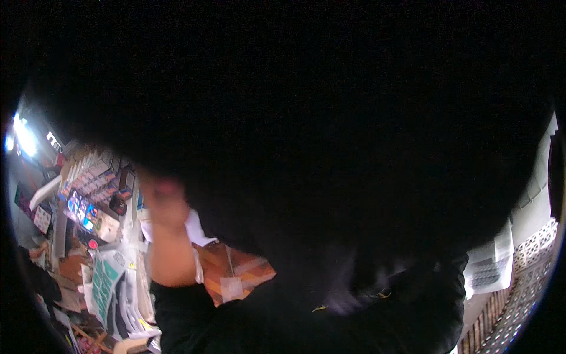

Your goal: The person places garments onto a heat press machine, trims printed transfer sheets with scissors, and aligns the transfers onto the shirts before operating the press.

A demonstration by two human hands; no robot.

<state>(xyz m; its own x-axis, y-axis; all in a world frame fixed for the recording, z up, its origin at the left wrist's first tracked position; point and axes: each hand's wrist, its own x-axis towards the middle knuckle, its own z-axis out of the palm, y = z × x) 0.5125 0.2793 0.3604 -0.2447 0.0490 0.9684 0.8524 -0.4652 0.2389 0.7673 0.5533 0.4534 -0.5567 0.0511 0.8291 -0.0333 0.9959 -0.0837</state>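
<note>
My left hand (168,209), bare and blurred, reaches up close to the camera, its fingers lost in a large dark shape that covers most of the view. What it touches or holds cannot be made out. Its forearm runs down into a black sleeve (183,310). Beside it are a white sheet (199,227) and an orange-brown patterned surface (236,274). My right hand is not visible.
At the left are a lit screen (82,209), stacked goods (94,171), printed papers or bags (106,283), a bright lamp (25,135) and part of another person (41,283). At the right stand a pale panel (489,265) and a perforated lattice (533,248).
</note>
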